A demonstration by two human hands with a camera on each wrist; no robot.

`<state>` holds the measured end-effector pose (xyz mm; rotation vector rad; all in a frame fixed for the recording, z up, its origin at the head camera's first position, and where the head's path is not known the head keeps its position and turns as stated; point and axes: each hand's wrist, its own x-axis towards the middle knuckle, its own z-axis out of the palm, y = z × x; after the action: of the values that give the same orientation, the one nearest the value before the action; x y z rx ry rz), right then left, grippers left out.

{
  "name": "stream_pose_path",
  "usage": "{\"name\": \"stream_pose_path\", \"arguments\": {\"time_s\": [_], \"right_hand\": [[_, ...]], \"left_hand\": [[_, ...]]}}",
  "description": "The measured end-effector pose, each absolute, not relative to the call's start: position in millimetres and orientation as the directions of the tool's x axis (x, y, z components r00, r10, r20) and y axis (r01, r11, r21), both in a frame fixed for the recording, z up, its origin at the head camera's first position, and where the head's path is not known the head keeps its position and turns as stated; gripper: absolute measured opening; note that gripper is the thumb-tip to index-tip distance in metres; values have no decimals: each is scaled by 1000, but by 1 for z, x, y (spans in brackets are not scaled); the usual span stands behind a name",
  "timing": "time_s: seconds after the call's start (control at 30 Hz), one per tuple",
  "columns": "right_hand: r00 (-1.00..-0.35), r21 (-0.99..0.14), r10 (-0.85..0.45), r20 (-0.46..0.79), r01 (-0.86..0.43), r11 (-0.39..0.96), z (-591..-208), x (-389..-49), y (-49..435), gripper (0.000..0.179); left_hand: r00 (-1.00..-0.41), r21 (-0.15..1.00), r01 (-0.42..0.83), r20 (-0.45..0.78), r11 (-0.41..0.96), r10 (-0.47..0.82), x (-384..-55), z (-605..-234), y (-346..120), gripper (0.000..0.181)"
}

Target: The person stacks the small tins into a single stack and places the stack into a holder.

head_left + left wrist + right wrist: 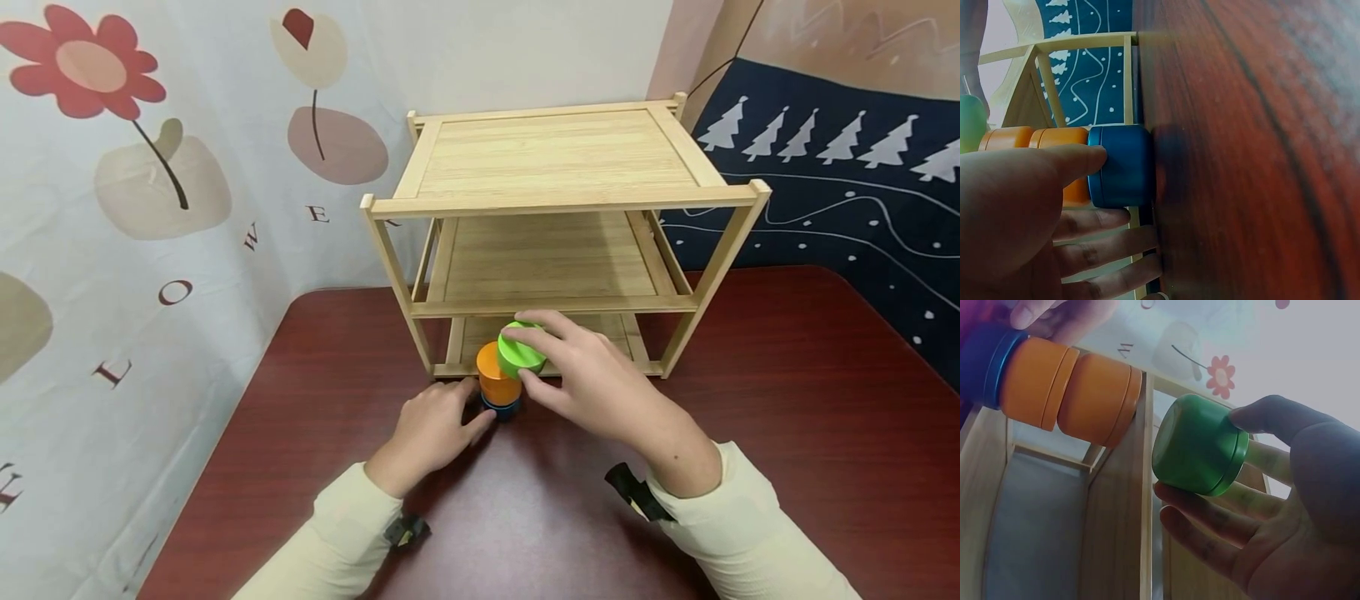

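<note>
A round blue canister [1125, 165] stands upright on the table as the base of a stack. Two orange canisters sit on it, the lower orange canister [1032, 381] and the upper orange canister [1097, 397]. My left hand [431, 421] holds the blue canister low down, its thumb on one side and fingers on the other. Above and just right of the stack, my right hand [596, 379] grips a green canister [1194, 444] between thumb and fingers. In the right wrist view, a gap shows between the green canister and the upper orange one.
A three-tier wooden shelf [562, 204] stands right behind the stack, its lowest front rail close to the canisters. The dark red table [817, 417] extends to both sides. A flower-printed curtain [225, 125] hangs at left, a navy tree-patterned cloth [825, 200] at right.
</note>
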<state>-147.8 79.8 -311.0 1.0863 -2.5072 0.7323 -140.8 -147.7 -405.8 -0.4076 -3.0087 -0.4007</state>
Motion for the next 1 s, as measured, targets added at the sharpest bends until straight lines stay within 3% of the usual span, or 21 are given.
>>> {"name": "stream_pose_path", "arguments": {"time_s": [1.0], "right_hand": [[-634,-344,-610,476,-772,534,-320,-159,64,37]], "left_hand": [[-957,233,284,132,930,259,-140,-406,-148,32]]}}
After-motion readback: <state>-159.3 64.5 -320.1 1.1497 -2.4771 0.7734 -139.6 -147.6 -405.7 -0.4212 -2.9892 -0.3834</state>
